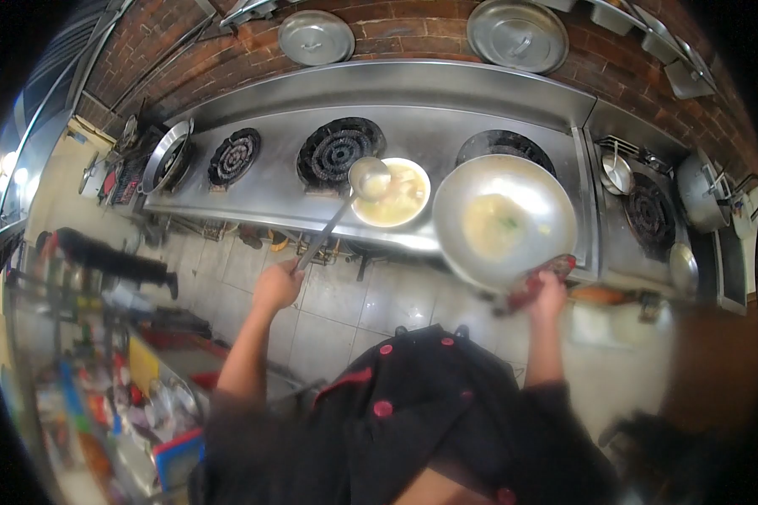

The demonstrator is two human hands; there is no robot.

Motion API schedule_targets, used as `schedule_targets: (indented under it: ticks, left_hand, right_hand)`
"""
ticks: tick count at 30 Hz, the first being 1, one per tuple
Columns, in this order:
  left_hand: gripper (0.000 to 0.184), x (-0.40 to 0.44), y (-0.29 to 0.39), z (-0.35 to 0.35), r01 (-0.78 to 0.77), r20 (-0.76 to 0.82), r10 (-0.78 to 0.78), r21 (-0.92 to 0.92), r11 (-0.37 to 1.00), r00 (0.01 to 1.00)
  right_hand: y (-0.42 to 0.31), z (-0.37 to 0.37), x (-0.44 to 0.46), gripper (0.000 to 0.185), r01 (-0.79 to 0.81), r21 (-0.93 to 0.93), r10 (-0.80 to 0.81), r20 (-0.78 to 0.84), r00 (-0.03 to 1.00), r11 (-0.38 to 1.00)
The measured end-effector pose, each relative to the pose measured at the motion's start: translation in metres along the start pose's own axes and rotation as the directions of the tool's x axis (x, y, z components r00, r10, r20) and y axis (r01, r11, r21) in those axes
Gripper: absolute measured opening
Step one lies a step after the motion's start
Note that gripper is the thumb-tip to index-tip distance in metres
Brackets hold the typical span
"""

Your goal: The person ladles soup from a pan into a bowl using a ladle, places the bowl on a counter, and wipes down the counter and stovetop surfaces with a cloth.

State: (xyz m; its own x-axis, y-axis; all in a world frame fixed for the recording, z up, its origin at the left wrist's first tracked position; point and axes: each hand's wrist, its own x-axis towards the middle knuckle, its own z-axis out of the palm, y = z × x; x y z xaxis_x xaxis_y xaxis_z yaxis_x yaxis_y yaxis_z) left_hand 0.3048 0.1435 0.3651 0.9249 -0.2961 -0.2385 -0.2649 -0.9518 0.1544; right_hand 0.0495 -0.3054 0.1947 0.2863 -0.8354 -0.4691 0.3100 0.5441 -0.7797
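My left hand (276, 286) is closed round the long handle of a metal ladle (320, 236). The ladle's bowl hangs over the left side of a white bowl (429, 195) on the stove's front edge. Pale yellow soup (406, 199) with chunks fills the white bowl. At the right, my right hand (550, 295) grips the handle side of a large metal wok (456, 202) through a dark red cloth (526, 291). The wok is tilted, and a little yellowish broth (493, 231) with a green bit lies in it. The wok partly hides a burner (505, 145) behind it.
The steel stove (265, 202) also carries a middle burner (341, 154) and a left burner (234, 157). Two lids (317, 38) hang on the brick wall. A large pot (704, 194) stands far right. A cluttered cart (156, 379) is behind me, left.
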Motion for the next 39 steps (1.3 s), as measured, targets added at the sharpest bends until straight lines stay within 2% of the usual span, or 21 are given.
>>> schedule_targets:
  ticks: [6,8,15,19,27,29,31,33,34,35,37,39]
  left_hand:
    - [0.043,0.005,-0.002,-0.003,0.022,0.056,-0.015,-0.128,0.992,0.998]
    - [0.043,0.003,-0.001,-0.013,0.174,0.212,-0.082,-0.464,0.868,0.974]
    - [0.04,-0.019,0.012,-0.057,0.211,0.294,-0.063,-0.504,0.837,0.954]
    - [0.039,-0.029,0.026,-0.079,0.163,0.349,0.016,-0.476,0.864,0.937]
    - [0.038,-0.043,0.062,-0.068,0.098,0.354,0.12,-0.54,0.836,0.927]
    - [0.037,-0.042,0.069,-0.057,0.016,0.316,0.194,-0.558,0.83,0.928]
    - [0.039,-0.045,0.079,-0.05,-0.002,0.299,0.185,-0.522,0.853,0.936]
    - [0.039,-0.045,0.085,-0.04,-0.367,0.043,0.381,-0.195,0.91,0.923]
    - [0.039,-0.049,0.092,-0.04,-0.312,0.028,0.321,-0.166,0.936,0.947]
    - [0.039,-0.054,0.097,-0.042,-0.313,0.029,0.321,-0.166,0.935,0.946]
    - [0.038,-0.061,0.104,-0.044,-0.311,-0.054,0.309,-0.053,0.949,0.95]
    - [0.038,-0.063,0.102,-0.045,-0.315,-0.085,0.309,-0.061,0.947,0.947]
  right_hand:
    - [0.001,-0.002,-0.001,0.027,0.006,-0.003,-0.006,0.042,0.999,1.0]
    - [0.0,-0.001,-0.002,0.027,0.011,-0.021,-0.011,0.026,1.0,1.0]
    - [0.0,0.003,-0.012,0.026,0.013,-0.031,-0.013,0.021,1.0,0.999]
    - [-0.003,0.008,-0.015,0.026,0.0,-0.044,0.001,0.025,1.0,0.999]
    - [-0.001,0.012,-0.013,0.027,-0.01,-0.047,0.009,-0.006,1.0,0.999]
    - [0.0,0.009,-0.01,0.028,-0.007,-0.02,0.007,0.009,1.0,1.0]
    - [0.004,0.006,-0.004,0.028,-0.004,0.006,0.004,0.031,1.0,1.0]
    - [0.004,0.003,0.0,0.028,-0.002,-0.021,0.002,0.019,1.0,1.0]
    - [0.004,0.002,0.001,0.028,-0.001,-0.021,0.002,0.02,1.0,1.0]
    - [0.003,0.001,0.001,0.029,-0.013,-0.006,0.013,0.022,1.0,1.0]
    - [-0.001,0.0,-0.001,0.029,-0.023,0.012,0.023,0.019,1.0,1.0]
    - [-0.004,-0.001,-0.001,0.03,-0.04,0.001,0.04,0.018,0.999,0.999]
